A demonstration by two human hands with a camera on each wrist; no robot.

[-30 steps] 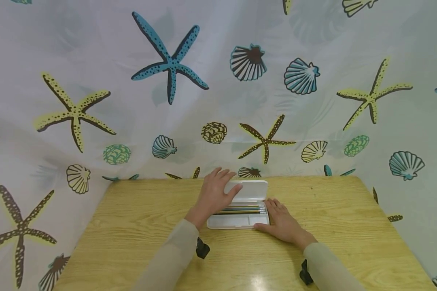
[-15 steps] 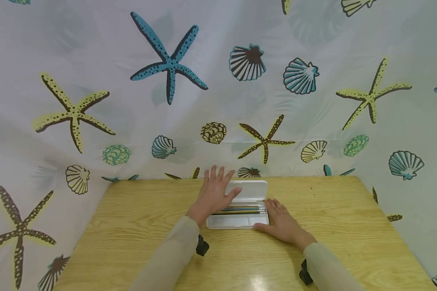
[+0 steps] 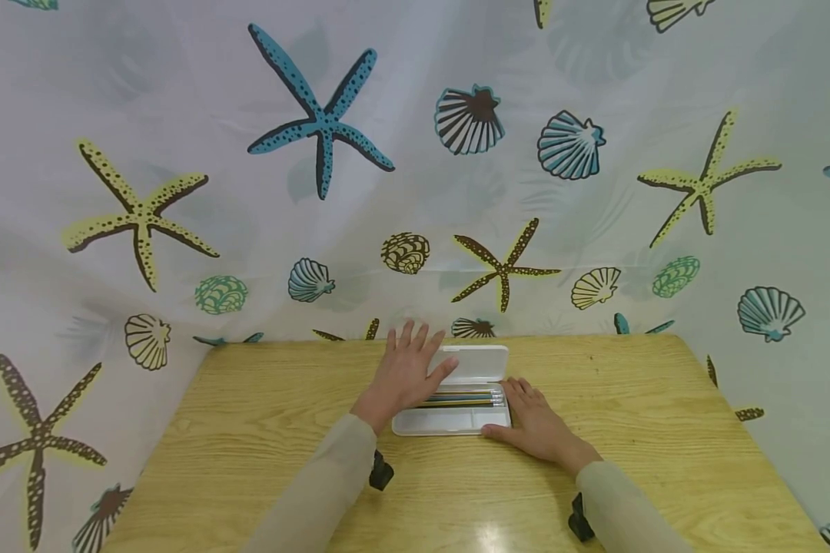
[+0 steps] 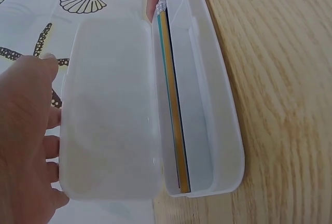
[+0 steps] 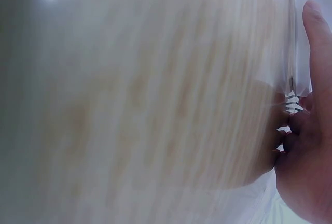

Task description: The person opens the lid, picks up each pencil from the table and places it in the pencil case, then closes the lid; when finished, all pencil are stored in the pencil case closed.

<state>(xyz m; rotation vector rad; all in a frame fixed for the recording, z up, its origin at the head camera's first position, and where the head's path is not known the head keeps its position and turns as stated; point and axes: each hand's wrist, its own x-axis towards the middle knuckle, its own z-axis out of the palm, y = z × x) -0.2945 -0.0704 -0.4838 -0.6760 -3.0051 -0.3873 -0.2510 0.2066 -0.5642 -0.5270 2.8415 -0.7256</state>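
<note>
A white plastic pencil case point(image 3: 432, 420) lies on the wooden table with its lid point(image 3: 480, 362) raised at the back. Several pencils point(image 3: 459, 398) rest side by side in its rear compartment, eraser ends to the right; the front part shows a divider. My left hand point(image 3: 400, 376) is at the lid's left end, fingers straight and spread, hiding part of lid and pencils. In the left wrist view its fingers point(image 4: 51, 149) lie along the lid's outer edge. My right hand point(image 3: 539, 426) holds the case's right end, thumb at the front edge and fingers toward the back corner.
The wooden table point(image 3: 263, 430) ends at a hanging white cloth point(image 3: 387, 200) printed with starfish and shells, just behind the lid. The cloth also rises along the left and right sides. A black wrist device point(image 3: 381, 470) sits on each forearm.
The left hand's fingers have spread apart from being closer together, and the hand has dipped slightly with the lid. The right hand and the case stay in place.
</note>
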